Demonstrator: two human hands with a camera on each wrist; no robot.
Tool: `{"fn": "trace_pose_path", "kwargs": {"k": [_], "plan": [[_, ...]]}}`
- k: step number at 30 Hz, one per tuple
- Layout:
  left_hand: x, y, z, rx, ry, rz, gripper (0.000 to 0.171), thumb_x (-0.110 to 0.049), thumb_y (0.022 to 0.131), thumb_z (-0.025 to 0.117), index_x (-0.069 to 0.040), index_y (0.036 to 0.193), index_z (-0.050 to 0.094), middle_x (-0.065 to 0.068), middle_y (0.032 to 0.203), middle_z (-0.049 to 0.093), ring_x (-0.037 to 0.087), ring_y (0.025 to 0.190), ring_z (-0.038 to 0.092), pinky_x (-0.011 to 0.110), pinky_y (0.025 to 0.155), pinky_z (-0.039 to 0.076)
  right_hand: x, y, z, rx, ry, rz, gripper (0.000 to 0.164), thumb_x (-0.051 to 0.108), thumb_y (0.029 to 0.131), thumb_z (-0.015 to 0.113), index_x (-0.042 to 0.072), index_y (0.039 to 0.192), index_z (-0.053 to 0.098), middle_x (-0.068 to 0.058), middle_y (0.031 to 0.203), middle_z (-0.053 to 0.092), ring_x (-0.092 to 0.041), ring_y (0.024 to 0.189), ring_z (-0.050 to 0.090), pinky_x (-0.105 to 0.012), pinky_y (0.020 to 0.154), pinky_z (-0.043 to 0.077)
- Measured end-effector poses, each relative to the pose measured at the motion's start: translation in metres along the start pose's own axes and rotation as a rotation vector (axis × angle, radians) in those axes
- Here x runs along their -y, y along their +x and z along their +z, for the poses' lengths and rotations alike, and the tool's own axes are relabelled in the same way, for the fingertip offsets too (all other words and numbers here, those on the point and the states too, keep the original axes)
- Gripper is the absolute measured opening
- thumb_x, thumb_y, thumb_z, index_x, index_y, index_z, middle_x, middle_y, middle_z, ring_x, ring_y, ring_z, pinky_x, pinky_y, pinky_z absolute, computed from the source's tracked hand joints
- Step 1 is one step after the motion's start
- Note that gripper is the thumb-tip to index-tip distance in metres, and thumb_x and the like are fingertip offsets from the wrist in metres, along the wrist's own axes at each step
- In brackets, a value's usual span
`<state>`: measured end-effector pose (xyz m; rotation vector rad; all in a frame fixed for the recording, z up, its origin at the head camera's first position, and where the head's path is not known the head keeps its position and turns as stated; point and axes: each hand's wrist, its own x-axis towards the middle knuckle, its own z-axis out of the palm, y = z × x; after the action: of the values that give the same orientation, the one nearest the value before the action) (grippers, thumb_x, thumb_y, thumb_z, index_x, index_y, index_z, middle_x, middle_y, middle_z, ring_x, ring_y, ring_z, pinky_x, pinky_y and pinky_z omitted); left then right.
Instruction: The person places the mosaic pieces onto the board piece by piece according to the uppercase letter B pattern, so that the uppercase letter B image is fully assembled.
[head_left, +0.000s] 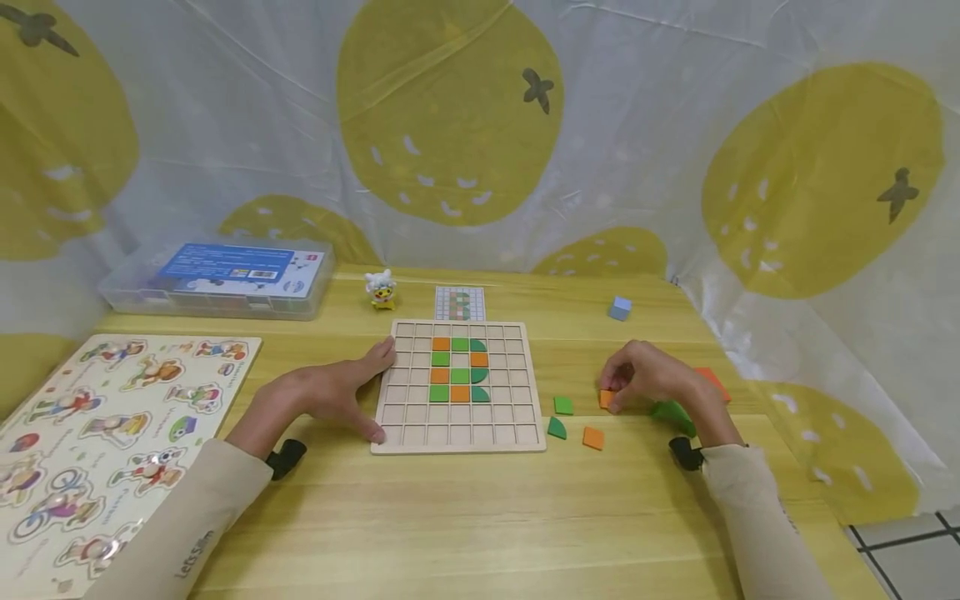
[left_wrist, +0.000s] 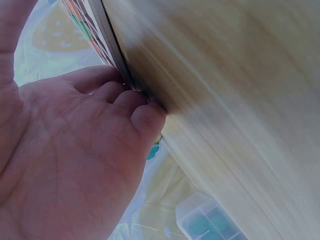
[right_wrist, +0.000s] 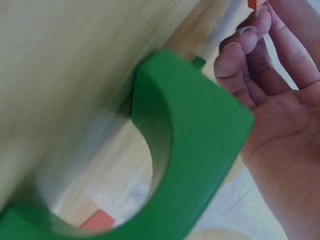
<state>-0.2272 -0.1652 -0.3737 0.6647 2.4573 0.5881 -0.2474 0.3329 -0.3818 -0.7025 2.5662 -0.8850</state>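
My left hand [head_left: 341, 393] rests along the left edge of a wooden grid board [head_left: 405, 417], thumb near the lower corner, fingers farther up. In the left wrist view the hand's [left_wrist: 85, 140] fingertips meet the board's edge [left_wrist: 114, 45] close to the tabletop. Orange, green and dark green tiles fill part of the grid. Right of the board, my right hand [head_left: 641, 375] pinches a small orange tile [head_left: 605, 399], also at the fingertips in the right wrist view. Near it lie a green square tile [head_left: 563, 405], a dark green quarter-round tile [head_left: 557, 427] and another orange tile [head_left: 593, 438].
A green arch block [right_wrist: 200, 135] stands by my right wrist, with a red-orange block [head_left: 712, 382] behind it. A pattern card [head_left: 461, 293], toy figure [head_left: 381, 289] and blue cube [head_left: 620, 308] are at the back. Left are a clear plastic case [head_left: 300, 307] and a picture puzzle board [head_left: 127, 392].
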Motion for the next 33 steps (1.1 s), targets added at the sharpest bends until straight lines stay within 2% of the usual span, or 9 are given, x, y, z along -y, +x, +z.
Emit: {"fn": "trace_pose_path", "kwargs": {"k": [4,7,10,15,17,20,25,33], "plan": [[0.001,0.002,0.0,0.007,-0.003,-0.018,0.134,-0.051,0.082,0.093,-0.004,0.173,0.006,0.02,0.18,-0.009,0.045,0.165,0.01,0.064,0.129,0.018,0.005,0.006,0.003,-0.001,0.007,-0.077,0.015,0.004,0.084,0.092,0.006,0.089,0.078,-0.002,0.084,0.074,-0.016,0.079,0.067,-0.027,0.071,0.058],[0.0,0.003,0.001,0.008,0.001,-0.024,0.134,-0.052,0.082,0.093,-0.005,0.173,0.007,0.019,0.18,-0.009,0.044,0.165,0.009,0.064,0.129,0.018,0.02,0.015,0.01,-0.004,0.048,-0.139,0.009,0.005,0.089,0.088,0.006,0.092,0.08,-0.003,0.084,0.076,-0.022,0.076,0.07,-0.033,0.068,0.061],[0.0,0.003,0.001,0.007,0.006,-0.021,0.134,-0.05,0.082,0.093,-0.004,0.173,0.007,0.019,0.18,-0.009,0.043,0.165,0.009,0.063,0.13,0.018,0.049,0.03,0.025,-0.021,0.097,-0.179,0.005,0.006,0.093,0.085,0.004,0.097,0.083,-0.004,0.085,0.079,-0.03,0.071,0.07,-0.037,0.064,0.061],[0.0,0.003,0.001,0.005,0.005,-0.022,0.133,-0.049,0.082,0.094,-0.005,0.173,0.007,0.018,0.18,-0.01,0.043,0.166,0.009,0.063,0.13,0.018,0.108,0.066,0.066,-0.016,0.13,-0.249,0.008,0.003,0.096,0.081,0.002,0.103,0.085,-0.004,0.091,0.082,-0.021,0.074,0.075,-0.03,0.071,0.062],[0.001,0.003,0.0,0.003,0.002,-0.023,0.134,-0.05,0.082,0.093,-0.005,0.173,0.007,0.018,0.18,-0.01,0.043,0.165,0.009,0.064,0.13,0.018,0.125,0.08,0.083,-0.01,0.136,-0.273,0.008,0.002,0.096,0.081,0.001,0.102,0.085,-0.004,0.09,0.082,-0.016,0.076,0.076,-0.028,0.075,0.062],[0.0,0.003,0.0,0.002,0.003,-0.021,0.134,-0.051,0.082,0.093,-0.004,0.173,0.007,0.019,0.18,-0.009,0.043,0.165,0.01,0.064,0.129,0.018,0.144,0.096,0.101,-0.011,0.166,-0.254,0.006,0.001,0.095,0.081,0.0,0.1,0.084,-0.004,0.086,0.081,-0.015,0.073,0.076,-0.027,0.074,0.062],[-0.002,0.002,0.0,0.005,-0.006,-0.024,0.134,-0.05,0.081,0.094,-0.004,0.173,0.007,0.019,0.18,-0.009,0.043,0.166,0.007,0.064,0.13,0.017,0.156,0.107,0.116,-0.009,0.155,-0.206,0.004,-0.001,0.095,0.081,0.0,0.098,0.084,-0.005,0.087,0.081,-0.012,0.073,0.075,-0.024,0.075,0.061],[-0.003,0.002,-0.001,0.001,-0.015,-0.037,0.135,-0.049,0.081,0.094,-0.004,0.173,0.007,0.02,0.18,-0.008,0.043,0.166,0.007,0.064,0.13,0.016,0.157,0.106,0.115,0.003,0.097,-0.247,0.007,-0.001,0.094,0.081,-0.001,0.1,0.085,-0.007,0.094,0.081,-0.007,0.08,0.075,-0.022,0.08,0.06]]}}
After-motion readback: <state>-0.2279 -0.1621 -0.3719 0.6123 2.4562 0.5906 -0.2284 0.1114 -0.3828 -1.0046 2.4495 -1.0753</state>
